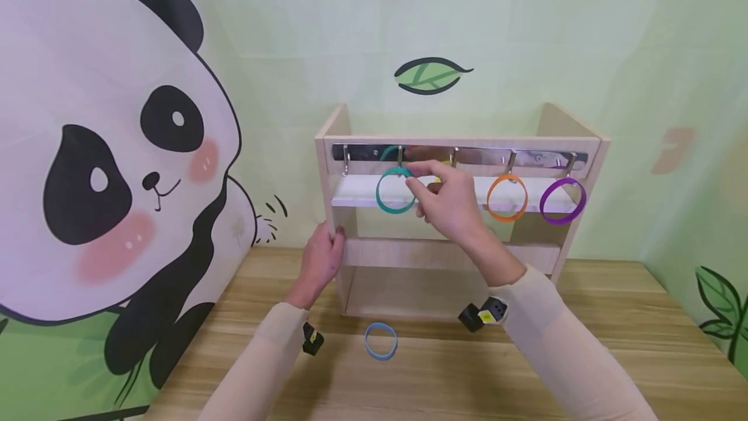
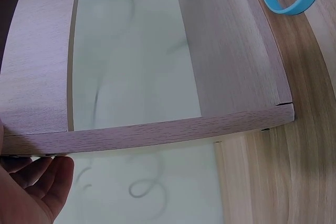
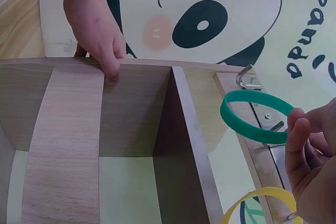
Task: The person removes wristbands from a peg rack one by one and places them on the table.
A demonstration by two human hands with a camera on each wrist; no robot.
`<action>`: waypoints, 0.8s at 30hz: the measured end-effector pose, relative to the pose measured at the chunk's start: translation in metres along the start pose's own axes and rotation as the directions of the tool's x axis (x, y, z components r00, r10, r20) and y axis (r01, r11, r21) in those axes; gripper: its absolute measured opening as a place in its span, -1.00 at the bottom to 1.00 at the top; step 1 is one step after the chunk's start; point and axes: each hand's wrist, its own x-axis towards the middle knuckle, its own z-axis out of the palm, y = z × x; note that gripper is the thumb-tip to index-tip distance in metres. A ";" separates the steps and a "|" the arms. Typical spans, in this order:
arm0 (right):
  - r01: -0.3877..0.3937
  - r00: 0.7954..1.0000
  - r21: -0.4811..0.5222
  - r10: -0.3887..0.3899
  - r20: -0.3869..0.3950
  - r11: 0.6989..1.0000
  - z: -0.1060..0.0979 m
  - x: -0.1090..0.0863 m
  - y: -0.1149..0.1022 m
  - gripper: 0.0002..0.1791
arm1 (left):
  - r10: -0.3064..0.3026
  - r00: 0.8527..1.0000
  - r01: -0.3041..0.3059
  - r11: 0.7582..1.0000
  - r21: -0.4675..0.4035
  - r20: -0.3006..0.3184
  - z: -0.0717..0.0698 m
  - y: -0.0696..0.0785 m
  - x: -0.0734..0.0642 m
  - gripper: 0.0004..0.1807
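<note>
The wooden table [image 1: 619, 297] extends past both sides of the pale rack [image 1: 409, 253], whose upper front edge carries a metal hook rail [image 1: 485, 156]. The left hand [image 1: 323, 255] grips the rack's left side edge; the right hand [image 1: 452, 203] pinches the green ring [image 1: 395, 211] by its right rim at the second hook [image 1: 400, 156] from the left, open space on its left, though whether it encircles that hook is hard to tell. An orange ring [image 1: 507, 219] and purple ring [image 1: 562, 221] hang rightward; a blue ring [image 1: 381, 358] lies before the rack's bottom edge.

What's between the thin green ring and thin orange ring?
Head view: the right hand, mostly hiding a thin yellow ring, clearer in right wrist view.
</note>
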 end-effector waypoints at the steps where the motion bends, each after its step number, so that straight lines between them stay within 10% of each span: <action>1: -0.009 1.000 0.004 0.009 0.003 1.000 -0.001 -0.001 0.000 -0.70 | 0.001 1.000 -0.001 1.000 0.003 -0.001 0.000 0.000 0.000 -0.64; 24: 0.069 0.981 -0.111 -0.047 0.190 0.992 -0.012 -0.045 0.021 -0.84 | 0.005 1.000 -0.005 1.000 0.001 0.007 0.000 0.000 -0.001 -0.61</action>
